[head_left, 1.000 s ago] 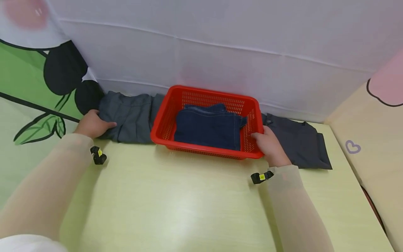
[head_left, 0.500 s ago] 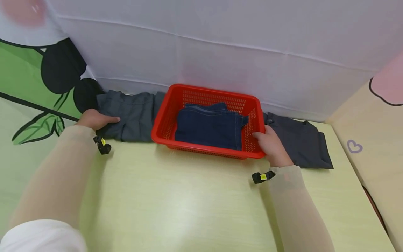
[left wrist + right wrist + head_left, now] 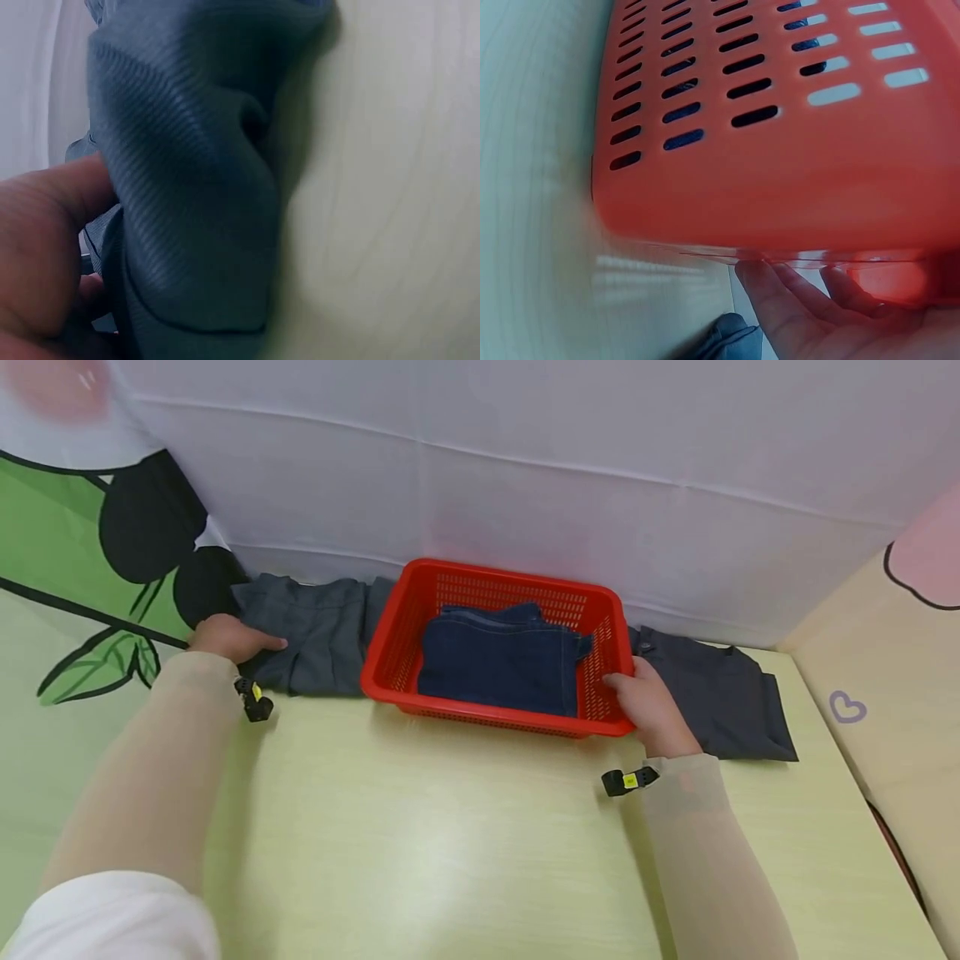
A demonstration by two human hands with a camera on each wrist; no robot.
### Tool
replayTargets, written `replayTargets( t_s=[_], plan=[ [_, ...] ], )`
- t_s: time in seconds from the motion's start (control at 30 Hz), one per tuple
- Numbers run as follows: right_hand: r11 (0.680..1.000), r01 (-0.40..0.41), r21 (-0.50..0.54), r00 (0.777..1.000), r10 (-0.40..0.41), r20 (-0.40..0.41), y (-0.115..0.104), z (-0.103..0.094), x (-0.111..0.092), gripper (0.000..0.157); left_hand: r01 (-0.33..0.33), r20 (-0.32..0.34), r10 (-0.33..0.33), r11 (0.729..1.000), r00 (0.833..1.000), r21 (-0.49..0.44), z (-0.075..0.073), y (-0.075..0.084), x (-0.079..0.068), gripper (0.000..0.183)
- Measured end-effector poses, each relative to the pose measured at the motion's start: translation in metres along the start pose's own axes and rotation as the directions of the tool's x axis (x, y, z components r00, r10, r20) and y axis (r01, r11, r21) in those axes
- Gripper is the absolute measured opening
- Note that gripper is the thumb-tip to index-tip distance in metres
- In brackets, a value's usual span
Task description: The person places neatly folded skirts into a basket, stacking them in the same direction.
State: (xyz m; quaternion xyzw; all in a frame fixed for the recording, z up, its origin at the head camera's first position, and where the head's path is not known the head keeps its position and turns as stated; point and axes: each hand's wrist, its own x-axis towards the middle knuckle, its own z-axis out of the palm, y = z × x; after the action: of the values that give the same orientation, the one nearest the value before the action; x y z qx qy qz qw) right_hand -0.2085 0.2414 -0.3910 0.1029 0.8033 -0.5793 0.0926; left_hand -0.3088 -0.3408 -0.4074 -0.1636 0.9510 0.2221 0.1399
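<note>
My left hand (image 3: pixel 227 638) pinched grey cloth (image 3: pixel 322 631), its long axis rightward toward the red basket (image 3: pixel 495 714) (my right hand (image 3: pixel 652 708) gripped that).

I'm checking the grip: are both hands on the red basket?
No, only the right hand grips the red basket; the left hand holds the grey garment.

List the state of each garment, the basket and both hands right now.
Red basket: opening upward, holding denim.
Blue denim: folded, inside the basket.
Left grey garment: rumpled, partly hidden by the basket.
Right dark garment: folded flat on the table.
Left hand: touching the grey garment; grip unclear.
Right hand: gripping the basket's right end.
</note>
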Motion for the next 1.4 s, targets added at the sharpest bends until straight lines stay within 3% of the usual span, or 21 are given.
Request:
replayTargets(
  t_s=[0.3, 0.43, 0.6, 0.7, 0.87, 1.1, 1.27, 1.4],
  plan=[
    [0.999, 0.015, 0.031, 1.0, -0.015, 0.009, 0.0, 0.0, -0.002, 0.057, -0.051, -0.049, 0.052, 0.998, 0.997, 0.021, 0.003, 0.005, 0.0, 0.104],
    [0.999, 0.019, 0.033, 1.0, -0.019, 0.01, 0.0, 0.0, -0.002, 0.057, -0.048, -0.058, 0.045, 0.997, 0.997, -0.06, 0.002, 0.006, -0.001, 0.112],
    [1.0, 0.017, 0.025, 1.0, -0.017, 0.001, 0.001, 0.001, -0.001, 0.057, 0.043, 0.001, -0.044, 0.986, 0.999, -0.164, -0.001, 0.007, -0.002, 0.127],
    [1.0, 0.012, 0.025, 1.0, -0.012, -0.004, 0.001, 0.001, 0.0, 0.057, 0.082, 0.045, -0.077, 0.989, 0.996, -0.125, -0.004, 0.01, -0.002, 0.119],
    [0.999, 0.01, 0.039, 1.0, -0.01, -0.005, 0.002, 0.001, 0.001, 0.058, 0.076, 0.088, -0.069, 0.995, 0.994, -0.069, -0.007, 0.012, 0.0, 0.113],
    [0.999, 0.007, 0.036, 1.0, -0.006, -0.014, 0.0, 0.0, 0.0, 0.057, -0.039, 0.116, 0.044, 0.998, 0.992, -0.039, -0.011, 0.007, 0.005, 0.112],
    [1.0, 0.001, 0.03, 1.0, -0.001, -0.016, 0.001, 0.001, 0.001, 0.057, -0.165, 0.143, 0.171, 0.985, 0.975, -0.055, -0.011, -0.007, 0.009, 0.118],
    [1.0, -0.003, 0.026, 1.0, 0.003, -0.009, 0.001, 0.002, 0.0, 0.057, -0.198, 0.16, 0.21, 0.976, 0.965, -0.091, -0.008, -0.012, 0.009, 0.117]
  ],
)
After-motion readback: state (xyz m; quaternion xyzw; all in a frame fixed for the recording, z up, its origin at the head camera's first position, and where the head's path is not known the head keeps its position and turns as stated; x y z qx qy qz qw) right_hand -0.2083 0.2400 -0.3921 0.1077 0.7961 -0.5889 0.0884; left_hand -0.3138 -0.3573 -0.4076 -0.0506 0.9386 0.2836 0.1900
